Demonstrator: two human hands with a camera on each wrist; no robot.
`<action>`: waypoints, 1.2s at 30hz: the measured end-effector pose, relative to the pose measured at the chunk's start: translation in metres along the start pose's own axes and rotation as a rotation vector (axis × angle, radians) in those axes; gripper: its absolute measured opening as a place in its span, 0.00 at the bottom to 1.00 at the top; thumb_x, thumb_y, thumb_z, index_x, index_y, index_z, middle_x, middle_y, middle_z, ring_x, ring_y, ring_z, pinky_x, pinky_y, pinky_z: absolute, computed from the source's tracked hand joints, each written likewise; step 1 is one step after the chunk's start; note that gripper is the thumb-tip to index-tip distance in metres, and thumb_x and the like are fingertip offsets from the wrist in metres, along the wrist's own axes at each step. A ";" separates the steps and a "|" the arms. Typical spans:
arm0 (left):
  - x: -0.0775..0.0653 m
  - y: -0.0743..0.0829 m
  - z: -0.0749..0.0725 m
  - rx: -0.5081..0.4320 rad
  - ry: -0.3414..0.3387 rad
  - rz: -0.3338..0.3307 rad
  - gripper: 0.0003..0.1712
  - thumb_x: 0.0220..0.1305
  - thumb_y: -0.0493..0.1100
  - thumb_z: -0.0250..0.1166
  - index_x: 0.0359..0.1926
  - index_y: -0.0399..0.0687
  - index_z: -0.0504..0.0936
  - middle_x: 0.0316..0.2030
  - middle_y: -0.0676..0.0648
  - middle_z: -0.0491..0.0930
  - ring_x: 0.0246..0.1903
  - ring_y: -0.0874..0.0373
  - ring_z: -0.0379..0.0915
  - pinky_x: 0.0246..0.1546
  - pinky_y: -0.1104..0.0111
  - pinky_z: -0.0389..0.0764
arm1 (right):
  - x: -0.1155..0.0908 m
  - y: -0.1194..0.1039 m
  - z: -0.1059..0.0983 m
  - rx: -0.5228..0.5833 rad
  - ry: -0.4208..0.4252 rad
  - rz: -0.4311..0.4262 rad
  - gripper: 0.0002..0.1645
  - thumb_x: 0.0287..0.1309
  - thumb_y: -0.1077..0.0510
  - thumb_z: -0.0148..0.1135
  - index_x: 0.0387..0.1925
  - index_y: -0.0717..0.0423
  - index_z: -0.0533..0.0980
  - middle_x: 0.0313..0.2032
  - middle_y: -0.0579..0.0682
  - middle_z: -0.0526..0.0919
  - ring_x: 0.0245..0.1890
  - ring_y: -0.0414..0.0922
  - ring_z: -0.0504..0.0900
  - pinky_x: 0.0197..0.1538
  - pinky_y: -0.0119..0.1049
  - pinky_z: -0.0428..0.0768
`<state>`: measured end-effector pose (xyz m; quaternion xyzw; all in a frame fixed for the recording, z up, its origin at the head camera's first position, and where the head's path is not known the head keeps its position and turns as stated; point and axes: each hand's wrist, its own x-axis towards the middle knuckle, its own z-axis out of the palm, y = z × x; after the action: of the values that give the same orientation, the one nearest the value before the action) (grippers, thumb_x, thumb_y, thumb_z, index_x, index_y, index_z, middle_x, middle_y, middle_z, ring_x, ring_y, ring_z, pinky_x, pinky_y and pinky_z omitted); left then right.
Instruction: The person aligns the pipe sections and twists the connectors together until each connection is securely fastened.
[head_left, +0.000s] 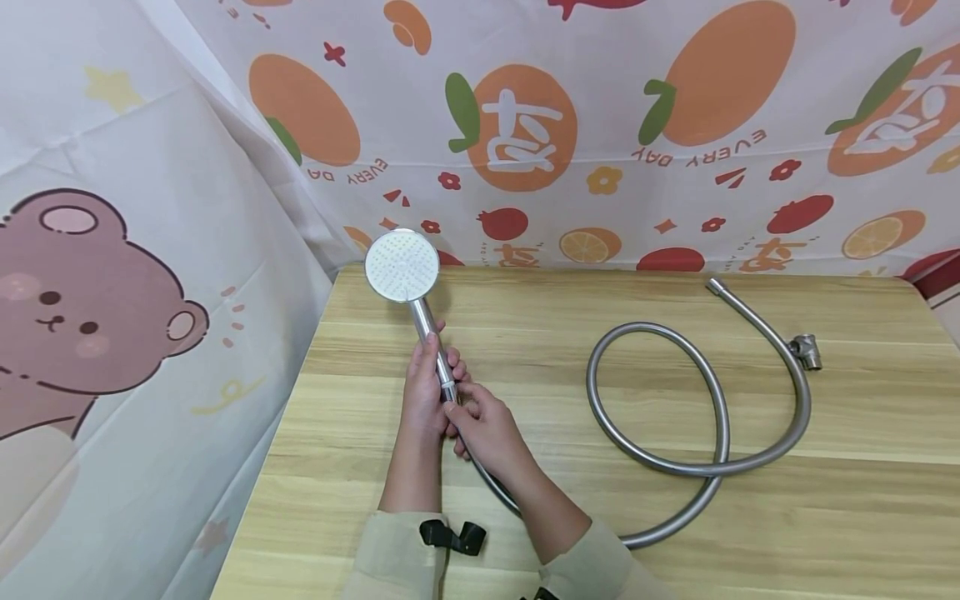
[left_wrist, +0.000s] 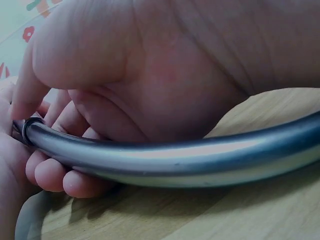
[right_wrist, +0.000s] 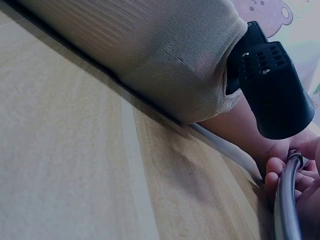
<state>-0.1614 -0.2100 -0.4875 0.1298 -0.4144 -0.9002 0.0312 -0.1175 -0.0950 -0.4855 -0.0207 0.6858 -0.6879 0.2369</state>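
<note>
A hand shower [head_left: 402, 265] with a round white face and silver handle points away over the far left of the table. My left hand [head_left: 423, 383] grips its handle, thumb lying along the metal. Right below, my right hand [head_left: 487, 425] pinches the end of the grey metal shower hose [head_left: 720, 408] where it meets the handle. In the left wrist view the hose [left_wrist: 200, 162] curves out from between curled fingers. The joint itself is partly covered by fingers. From there the hose passes under my right forearm and loops across the table.
The hose's free end [head_left: 717, 286] lies near the table's back edge. A small metal valve fitting [head_left: 807, 352] sits beside the hose on the right. Printed cloth [head_left: 615, 192] hangs behind the wooden table [head_left: 525, 333] and along its left side. A black camera [right_wrist: 277, 90] is strapped at the left wrist.
</note>
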 end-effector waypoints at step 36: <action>-0.003 -0.001 0.002 -0.032 -0.090 0.027 0.32 0.74 0.53 0.52 0.72 0.45 0.58 0.18 0.54 0.66 0.16 0.65 0.65 0.18 0.78 0.68 | 0.000 0.005 0.001 0.028 0.007 -0.040 0.22 0.63 0.54 0.66 0.54 0.55 0.71 0.21 0.51 0.78 0.14 0.43 0.75 0.18 0.30 0.75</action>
<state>-0.1590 -0.2074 -0.4864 0.0833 -0.4025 -0.9112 0.0268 -0.1159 -0.0958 -0.4904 -0.0288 0.6765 -0.7020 0.2208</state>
